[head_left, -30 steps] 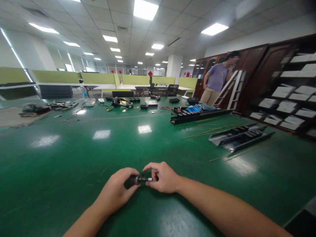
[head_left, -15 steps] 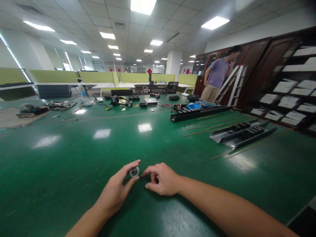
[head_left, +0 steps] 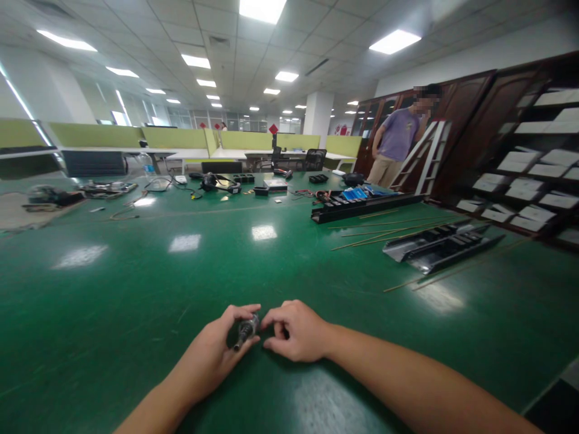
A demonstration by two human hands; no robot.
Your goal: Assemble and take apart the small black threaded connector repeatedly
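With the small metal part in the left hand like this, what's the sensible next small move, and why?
Probably bring the right hand slightly left and pinch the near side of the metal part to steady it. The left hand holds it between thumb and fingers, while the right thumb and forefinger sit close by, tips apart, with nothing visible between them.

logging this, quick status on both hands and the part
Left hand: fingers around metal part, narrow end toward wearer. Right hand: no part in grasp, fingers curled close by. Nothing visible between hands and part.
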